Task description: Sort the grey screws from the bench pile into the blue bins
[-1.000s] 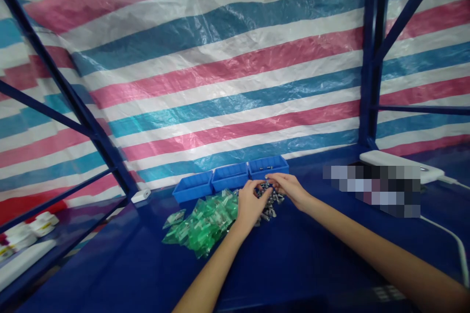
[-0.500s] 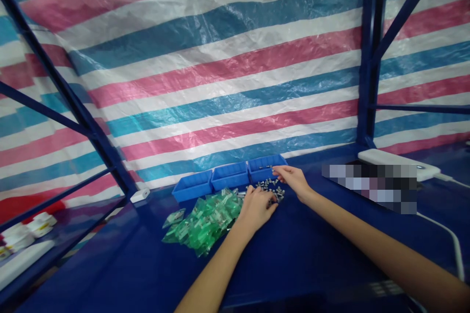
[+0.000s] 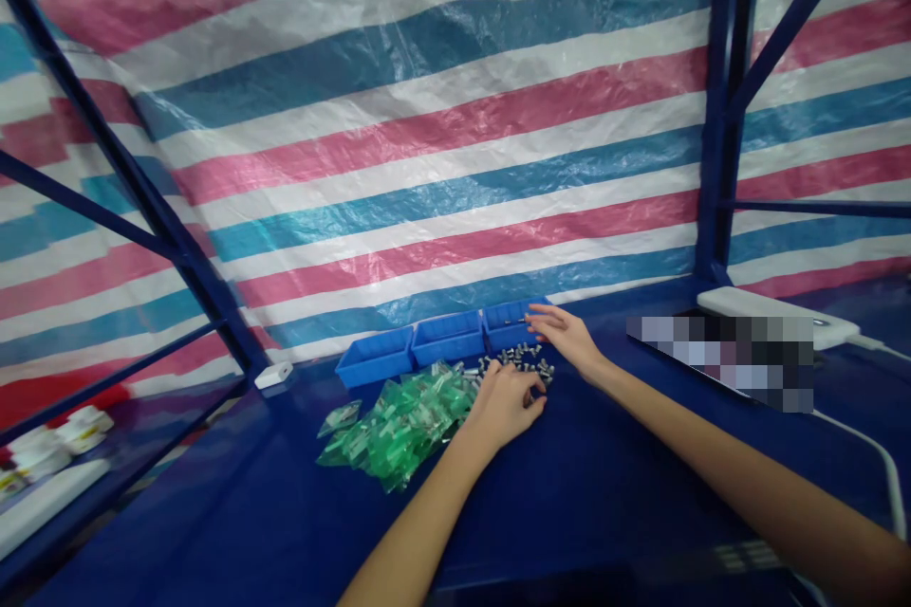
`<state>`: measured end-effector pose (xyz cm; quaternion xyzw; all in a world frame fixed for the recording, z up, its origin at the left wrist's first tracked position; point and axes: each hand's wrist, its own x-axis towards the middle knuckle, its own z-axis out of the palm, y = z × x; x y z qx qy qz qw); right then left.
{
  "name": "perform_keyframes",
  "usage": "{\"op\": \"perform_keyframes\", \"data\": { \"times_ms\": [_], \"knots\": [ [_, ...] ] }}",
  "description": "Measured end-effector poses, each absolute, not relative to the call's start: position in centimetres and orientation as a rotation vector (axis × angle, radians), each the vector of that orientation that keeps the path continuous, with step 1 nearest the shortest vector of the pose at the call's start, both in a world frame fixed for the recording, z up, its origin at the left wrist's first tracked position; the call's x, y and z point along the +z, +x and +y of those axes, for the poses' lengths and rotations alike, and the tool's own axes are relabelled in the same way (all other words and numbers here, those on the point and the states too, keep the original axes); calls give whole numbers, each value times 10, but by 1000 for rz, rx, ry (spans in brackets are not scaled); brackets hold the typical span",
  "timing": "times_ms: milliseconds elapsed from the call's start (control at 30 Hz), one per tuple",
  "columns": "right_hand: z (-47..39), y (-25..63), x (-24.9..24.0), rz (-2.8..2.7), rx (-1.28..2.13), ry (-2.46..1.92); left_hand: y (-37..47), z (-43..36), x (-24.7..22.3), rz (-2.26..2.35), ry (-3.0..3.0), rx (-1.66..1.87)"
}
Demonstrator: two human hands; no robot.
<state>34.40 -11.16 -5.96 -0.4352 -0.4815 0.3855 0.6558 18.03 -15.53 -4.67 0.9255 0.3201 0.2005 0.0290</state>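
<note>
My left hand [image 3: 504, 401] rests at the near side of a pile of small metal screws [image 3: 523, 360], fingers curled over it; what its fingertips hold, if anything, is hidden. Above the right blue bin [image 3: 502, 334], at its right edge, is my right hand [image 3: 566, 339], its fingers apart. A few metal pieces lie in that bin by the fingertips. Two more blue bins, the middle [image 3: 448, 340] and the left [image 3: 375, 358], stand in a row with it. Green plastic bags [image 3: 405, 427] with small parts inside are heaped left of my left hand.
A white box [image 3: 274, 376] sits by the left blue post. At the right lie a blurred-out flat device [image 3: 718, 356] and a white device [image 3: 775, 315] with a cable. White containers [image 3: 43, 450] stand far left, behind the frame bar. Striped sheeting hangs behind the blue table.
The fingers of my right hand have spread apart at the right bin. My left hand has shifted slightly to the right over the screws.
</note>
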Motion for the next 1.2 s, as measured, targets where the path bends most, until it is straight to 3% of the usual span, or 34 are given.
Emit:
{"op": "perform_keyframes", "data": {
  "times_ms": [300, 700, 1200],
  "knots": [
    [-126, 338, -48, -1040, 871, -1040, 175, -145, -45, 863, 2749, 646],
    [-144, 315, -52, -1222, 1202, -949, 171, -136, -39, 1079, 2068, 1481],
    [-147, 310, -51, -1068, 1126, -991, 175, -134, -45, 1098, 1949, 1543]
  ]
}}
